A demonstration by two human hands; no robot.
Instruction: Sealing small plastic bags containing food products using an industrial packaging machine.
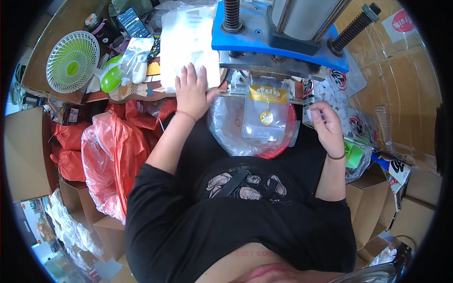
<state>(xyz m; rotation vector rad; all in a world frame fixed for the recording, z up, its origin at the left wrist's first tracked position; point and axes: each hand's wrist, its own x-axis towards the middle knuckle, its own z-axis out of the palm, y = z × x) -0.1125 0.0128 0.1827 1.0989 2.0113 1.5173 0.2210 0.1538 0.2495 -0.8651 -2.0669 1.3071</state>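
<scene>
My left hand (192, 89) lies flat, fingers spread, on a stack of shiny whitish plastic sheets or bags (188, 42). On the right, my right hand (325, 125) is pinched on a small white piece (309, 114), too small to name surely. Between the hands a clear pouch (266, 113) with a gold band and a round gold mark sits with its far end at the front of a press (288, 45) with a blue plate. Below that pouch is a clear and red plastic bag (226, 122) at my lap. Beside my right hand lies a heap of small white pieces (325, 92).
At the left stand a green and white fan (72, 62), a phone (132, 22) and a dark bottle (101, 30). Red plastic bags (111, 151) fill the left side. Cardboard (401, 94) walls the right, with a bright green container (353, 154) near my right wrist.
</scene>
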